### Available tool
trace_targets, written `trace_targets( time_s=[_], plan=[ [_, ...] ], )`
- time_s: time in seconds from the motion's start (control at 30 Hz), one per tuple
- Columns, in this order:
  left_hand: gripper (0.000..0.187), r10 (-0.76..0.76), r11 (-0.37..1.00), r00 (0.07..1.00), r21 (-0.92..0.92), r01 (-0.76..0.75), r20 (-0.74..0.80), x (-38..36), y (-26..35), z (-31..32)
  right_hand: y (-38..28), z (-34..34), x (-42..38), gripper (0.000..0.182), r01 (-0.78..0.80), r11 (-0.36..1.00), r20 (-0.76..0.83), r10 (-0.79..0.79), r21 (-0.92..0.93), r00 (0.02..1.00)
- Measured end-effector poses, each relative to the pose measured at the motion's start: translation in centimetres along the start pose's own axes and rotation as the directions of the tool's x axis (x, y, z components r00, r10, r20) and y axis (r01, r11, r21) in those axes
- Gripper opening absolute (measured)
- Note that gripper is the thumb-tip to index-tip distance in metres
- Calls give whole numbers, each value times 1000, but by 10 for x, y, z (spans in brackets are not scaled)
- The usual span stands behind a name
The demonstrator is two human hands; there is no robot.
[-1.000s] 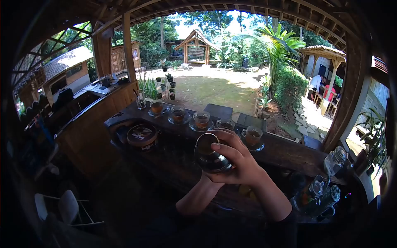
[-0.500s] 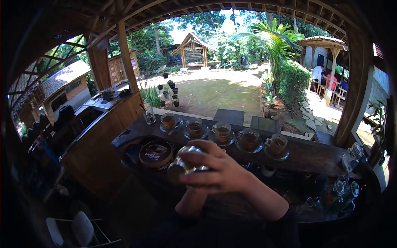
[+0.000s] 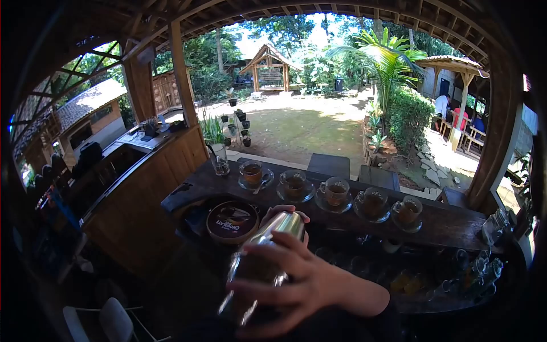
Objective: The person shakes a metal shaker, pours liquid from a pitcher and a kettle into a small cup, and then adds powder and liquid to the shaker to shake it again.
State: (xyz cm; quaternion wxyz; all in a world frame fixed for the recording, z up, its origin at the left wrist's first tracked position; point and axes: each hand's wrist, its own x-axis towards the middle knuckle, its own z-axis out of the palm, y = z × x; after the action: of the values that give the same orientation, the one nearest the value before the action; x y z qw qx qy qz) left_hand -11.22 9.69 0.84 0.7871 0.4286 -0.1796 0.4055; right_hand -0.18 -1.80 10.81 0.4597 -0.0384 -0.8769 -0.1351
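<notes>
A shiny metal cocktail shaker (image 3: 285,225) is tilted in front of me, its far end pointing up and away. Across its near part my right hand (image 3: 302,279) is wrapped, fingers spread along the metal and slightly blurred. My left hand (image 3: 306,219) grips the far end; only some fingertips show, and the shaker hides the rest. Just beyond stands a round tin with chocolate lettering (image 3: 232,221). Glass cups of brown drink on saucers line the counter, among them a cup at the left (image 3: 250,171) with a spoon and a middle cup (image 3: 334,192).
The dark wooden counter (image 3: 450,222) runs across. A drinking glass (image 3: 220,161) holding a utensil stands at its left, and a glass jar (image 3: 494,228) at its right. Several glasses lie in shadow on the lower right. A white folding chair (image 3: 115,321) is at lower left.
The shaker has come lower and nearer to me, turning so its far end points up and right. My right hand has dropped, and left fingertips now show at the far end.
</notes>
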Motion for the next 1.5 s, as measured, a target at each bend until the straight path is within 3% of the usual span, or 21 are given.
trace_targets(
  time_s=[0.03,0.1,0.17,0.23,0.3,0.47,0.5,0.63,0.73,0.87,0.9,0.97,1.03,1.07,1.1,1.17,1.23,1.33,1.37,1.43,1.5],
  plan=[
    [40,1,1000,1000,-1,-1,-11,3,7,-4,-14,2,5,64,-15,997,51,11,77,999],
    [47,12,997,839,-65,28,544,23,24,-7,-14,19,20,41,119,993,-102,-116,16,988],
    [46,10,981,909,-180,71,416,10,22,-23,-3,24,24,38,242,968,-242,-251,-67,937],
    [46,1,985,930,-161,63,367,-6,29,-18,31,21,8,60,94,995,4,-94,35,996],
    [49,-3,990,961,-136,43,277,-18,36,-5,51,34,2,61,-207,939,-121,247,274,961],
    [61,-21,998,998,-64,25,57,-25,54,15,6,22,34,48,114,990,-15,-114,86,993],
    [62,8,982,879,-171,85,478,-2,52,-3,-19,25,33,48,107,994,49,-108,19,993],
    [45,29,983,994,-177,-47,-102,-22,42,3,11,29,28,47,128,989,-46,-125,77,991],
    [45,15,976,993,-212,-41,-121,-39,33,4,50,45,3,61,-197,972,-59,206,126,977],
    [46,-31,964,995,-266,4,-96,-22,28,-6,0,26,21,47,11,999,26,-12,41,1000],
    [49,-17,969,937,-226,102,350,-4,35,-13,-21,24,24,46,26,999,92,-29,30,995],
    [47,70,996,887,-76,-40,457,1,41,3,-35,23,28,35,41,996,37,-44,83,998],
    [47,20,982,931,-182,50,365,0,31,-9,-27,19,21,34,121,990,-30,-119,72,992],
    [45,-59,947,997,-319,41,-48,-10,24,9,-4,17,13,44,175,984,-42,-175,10,984],
    [44,-183,902,882,-431,-26,-434,-18,18,27,13,14,1,61,88,996,2,-88,10,996],
    [44,-133,926,930,-376,-6,-342,-18,8,28,39,20,-22,60,-273,942,-113,298,195,948],
    [44,-53,970,989,-243,18,-138,-12,2,22,33,5,-23,62,-265,936,-247,320,231,915],
    [44,4,998,983,-56,7,182,0,-13,17,-13,-26,-8,70,149,987,-122,-140,65,983],
    [41,-8,996,935,-80,39,356,12,-9,29,-39,-41,-10,71,70,989,65,-79,131,995],
    [40,24,987,838,-145,65,544,35,-23,43,-59,-45,-15,57,232,971,-39,-235,-60,971],
    [39,-22,976,995,-215,42,95,30,-56,55,-47,-64,-30,62,178,983,-32,-180,-53,983]
  ],
)
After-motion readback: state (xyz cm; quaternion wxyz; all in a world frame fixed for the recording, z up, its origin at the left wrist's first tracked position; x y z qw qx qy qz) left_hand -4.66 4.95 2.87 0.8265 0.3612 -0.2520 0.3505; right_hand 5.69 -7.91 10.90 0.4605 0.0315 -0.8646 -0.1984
